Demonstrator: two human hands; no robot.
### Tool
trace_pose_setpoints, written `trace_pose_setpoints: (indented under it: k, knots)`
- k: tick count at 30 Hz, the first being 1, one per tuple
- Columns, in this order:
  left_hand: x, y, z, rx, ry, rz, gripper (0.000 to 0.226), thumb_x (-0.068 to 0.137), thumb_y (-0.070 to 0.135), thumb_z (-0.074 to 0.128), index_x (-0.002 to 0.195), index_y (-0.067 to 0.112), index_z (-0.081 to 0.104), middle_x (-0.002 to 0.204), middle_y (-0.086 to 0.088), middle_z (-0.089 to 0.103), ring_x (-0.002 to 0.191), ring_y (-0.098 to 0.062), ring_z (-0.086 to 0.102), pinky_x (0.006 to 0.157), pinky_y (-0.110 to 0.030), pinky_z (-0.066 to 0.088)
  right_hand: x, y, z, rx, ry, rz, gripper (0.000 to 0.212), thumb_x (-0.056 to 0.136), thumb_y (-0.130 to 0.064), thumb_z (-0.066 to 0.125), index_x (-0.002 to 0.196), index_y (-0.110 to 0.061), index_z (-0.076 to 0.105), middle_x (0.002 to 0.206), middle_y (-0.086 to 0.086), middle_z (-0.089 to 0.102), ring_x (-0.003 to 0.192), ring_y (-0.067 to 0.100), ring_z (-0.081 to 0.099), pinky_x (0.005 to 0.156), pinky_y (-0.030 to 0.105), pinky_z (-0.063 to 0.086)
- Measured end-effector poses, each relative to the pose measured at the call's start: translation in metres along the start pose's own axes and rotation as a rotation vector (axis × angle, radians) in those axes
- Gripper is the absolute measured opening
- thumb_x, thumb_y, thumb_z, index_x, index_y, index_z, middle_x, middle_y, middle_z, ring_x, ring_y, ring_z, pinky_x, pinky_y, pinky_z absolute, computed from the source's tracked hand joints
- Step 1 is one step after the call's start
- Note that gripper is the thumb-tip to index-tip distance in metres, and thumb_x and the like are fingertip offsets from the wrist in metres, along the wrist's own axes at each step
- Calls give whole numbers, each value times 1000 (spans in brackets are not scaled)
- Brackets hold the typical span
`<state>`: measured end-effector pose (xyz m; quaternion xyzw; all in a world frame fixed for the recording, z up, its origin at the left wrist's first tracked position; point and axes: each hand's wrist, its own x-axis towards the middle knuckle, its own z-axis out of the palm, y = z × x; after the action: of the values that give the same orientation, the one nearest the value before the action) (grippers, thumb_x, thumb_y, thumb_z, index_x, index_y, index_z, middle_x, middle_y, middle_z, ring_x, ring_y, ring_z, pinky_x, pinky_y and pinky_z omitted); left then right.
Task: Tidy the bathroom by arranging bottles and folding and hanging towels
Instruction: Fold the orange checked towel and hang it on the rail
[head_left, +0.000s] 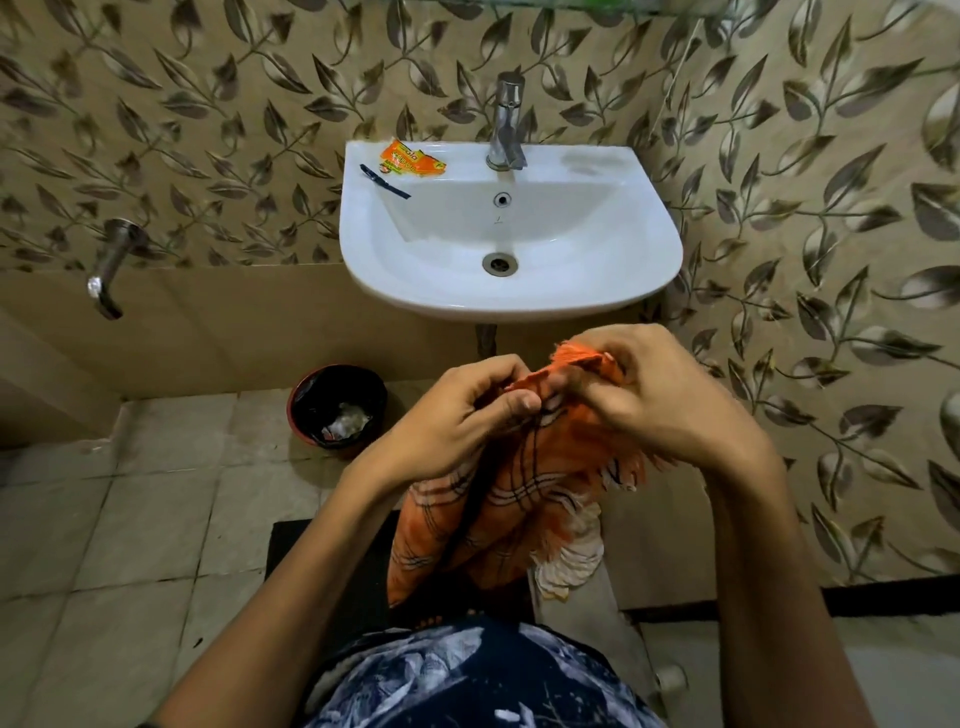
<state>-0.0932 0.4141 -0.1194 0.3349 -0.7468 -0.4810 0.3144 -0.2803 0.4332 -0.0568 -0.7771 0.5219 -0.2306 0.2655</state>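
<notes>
Orange cloth with dark check lines and a fringed edge, one towel (519, 499), hangs bunched in front of the person, below the front rim of the single white sink (613, 270). Two hands hold it at its top: the left hand (457, 415) has its fingers curled over the upper edge with the thumb pressing the fabric, and the right hand (670, 395) pinches the fringed corner with bent fingers, so both are closed on the cloth. From there the towel drops in folds toward the dark floor mat (332, 561).

On the sink's back left corner lie one orange sachet (410, 160) and, just in front of it, one thin dark strip (383, 181). One chrome tap (506, 124) stands at the middle of the back edge. A second chrome tap (110, 265) juts from the wall well to the left. One round bin (338, 405) with a dark liner and some scraps inside sits on the tiled floor beneath the sink's left side, near the left hand
</notes>
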Motion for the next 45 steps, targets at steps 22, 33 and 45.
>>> trace_pose_setpoints:
  k: [22,33,45]
  knots:
    - [3,4,5,359,188,173,20,90,24,55,88,6,64,78,3,57,72,-5,49,66,-16,38,4,-8,8,-286,-141,232,49,66,-65,68,106,-39,63,104,-10,69,99,13,62,83,35,50]
    - [-8,-13,-7,102,0,-54,30,92,36,49,80,10,57,71,-1,54,65,-11,51,60,-30,39,1,22,-18,156,283,65,11,78,-28,69,67,-30,67,66,-8,68,66,12,65,65,35,53]
    - [-14,-17,-26,72,11,-96,44,93,37,45,68,2,48,63,-9,42,56,-19,41,54,-32,32,-10,51,-35,34,601,280,6,84,-28,65,79,-27,62,71,-14,60,76,16,59,62,18,42]
